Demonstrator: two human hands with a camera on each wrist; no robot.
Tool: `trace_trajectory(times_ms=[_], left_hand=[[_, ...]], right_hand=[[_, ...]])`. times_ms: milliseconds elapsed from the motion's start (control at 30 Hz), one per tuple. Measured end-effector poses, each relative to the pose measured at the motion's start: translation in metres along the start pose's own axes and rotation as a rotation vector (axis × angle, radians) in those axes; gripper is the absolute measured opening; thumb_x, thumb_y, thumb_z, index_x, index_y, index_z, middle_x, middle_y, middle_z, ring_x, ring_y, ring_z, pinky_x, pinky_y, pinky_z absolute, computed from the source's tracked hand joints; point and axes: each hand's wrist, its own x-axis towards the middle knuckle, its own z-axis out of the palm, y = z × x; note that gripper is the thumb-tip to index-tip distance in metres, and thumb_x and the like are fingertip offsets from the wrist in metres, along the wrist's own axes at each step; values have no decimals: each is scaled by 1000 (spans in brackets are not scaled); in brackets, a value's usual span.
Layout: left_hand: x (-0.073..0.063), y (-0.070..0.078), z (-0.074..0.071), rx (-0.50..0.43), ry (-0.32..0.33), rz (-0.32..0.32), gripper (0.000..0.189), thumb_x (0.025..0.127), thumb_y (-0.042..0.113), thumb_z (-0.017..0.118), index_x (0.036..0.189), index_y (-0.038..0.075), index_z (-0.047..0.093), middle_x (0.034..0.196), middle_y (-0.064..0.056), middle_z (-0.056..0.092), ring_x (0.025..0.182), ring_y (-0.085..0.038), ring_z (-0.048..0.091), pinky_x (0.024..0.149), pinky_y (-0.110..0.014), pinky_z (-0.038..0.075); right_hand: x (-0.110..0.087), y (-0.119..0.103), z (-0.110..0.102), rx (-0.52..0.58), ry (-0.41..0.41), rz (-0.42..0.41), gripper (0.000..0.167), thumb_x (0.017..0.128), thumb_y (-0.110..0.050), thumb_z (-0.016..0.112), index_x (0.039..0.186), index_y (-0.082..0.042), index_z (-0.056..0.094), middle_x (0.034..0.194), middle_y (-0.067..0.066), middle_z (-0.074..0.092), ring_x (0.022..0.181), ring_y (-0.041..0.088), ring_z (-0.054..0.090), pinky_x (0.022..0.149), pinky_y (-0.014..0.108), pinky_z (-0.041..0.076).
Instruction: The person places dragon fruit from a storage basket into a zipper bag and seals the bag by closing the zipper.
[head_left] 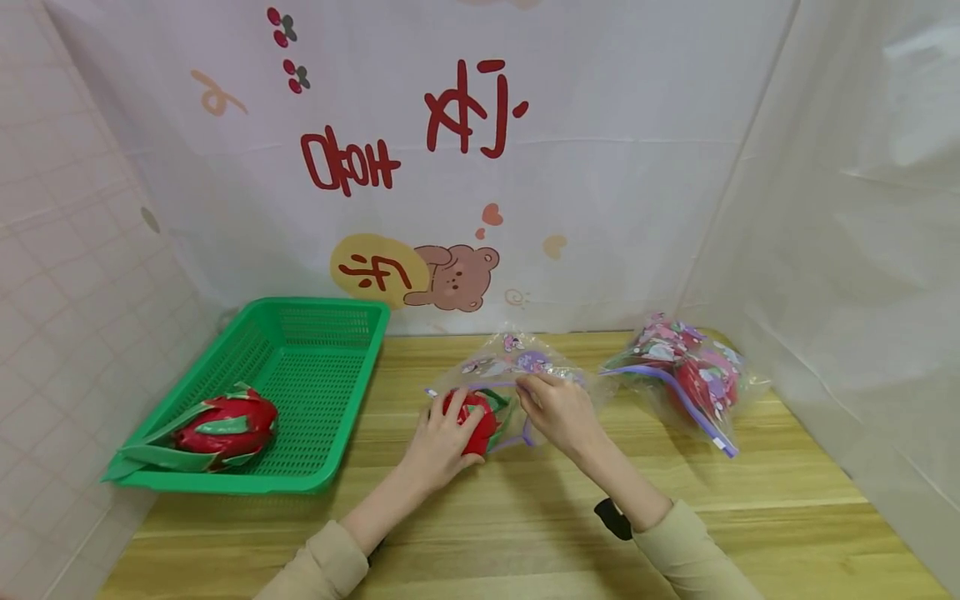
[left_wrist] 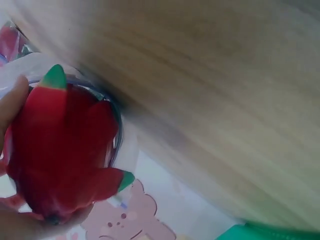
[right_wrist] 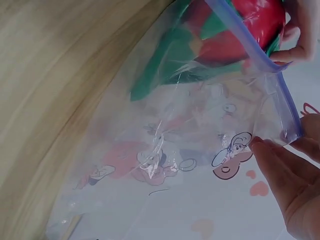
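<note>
A red dragon fruit [head_left: 480,417] with green leaf tips lies partly inside a clear zip bag [head_left: 487,364] printed with cartoon figures. My left hand [head_left: 442,440] grips the fruit from its left side, fingers curled over it. In the left wrist view the fruit [left_wrist: 62,150] fills the bag's mouth, with the thumb and fingers around it. My right hand [head_left: 562,417] pinches the bag's purple-edged rim; the right wrist view shows the thumb and fingers [right_wrist: 280,165] on that edge. Through the film, the fruit's green leaves [right_wrist: 170,60] point into the bag.
A green basket [head_left: 360,392] at the left holds another dragon fruit [head_left: 232,425], its leaves hanging over the front rim. At the right lies a filled zip bag [head_left: 678,375] with red fruit inside. The wooden table [head_left: 517,533] meets a printed curtain behind.
</note>
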Motion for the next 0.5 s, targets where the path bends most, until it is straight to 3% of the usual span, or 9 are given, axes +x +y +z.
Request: trace_trajectory(times_ms=[267,367,500], left_hand=[[-9,-5,-7,103,-95,220,72,69,26,84,131,12,50,133,-13,50,128,-39,44,94,-55,49],[-11,-9,-6,135,-51,268,67,72,23,81,131,15,51,134,-13,53,129,-35,47,99,-48,48],[-10,-13,-2,97,29,297,62,72,26,82,127,18,55,133,-15,54,123,-32,53,97,-43,51]], right_hand=[[-1,2,2,3,-4,3,4,82,-6,70,86,-4,71,75,4,72,55,13,64,49,20,49],[-2,1,2,3,-12,13,6,81,-6,71,86,-5,72,77,4,73,58,14,66,51,22,51],[-3,1,1,0,-17,15,8,80,-6,72,87,-6,72,78,4,73,60,14,67,52,23,52]])
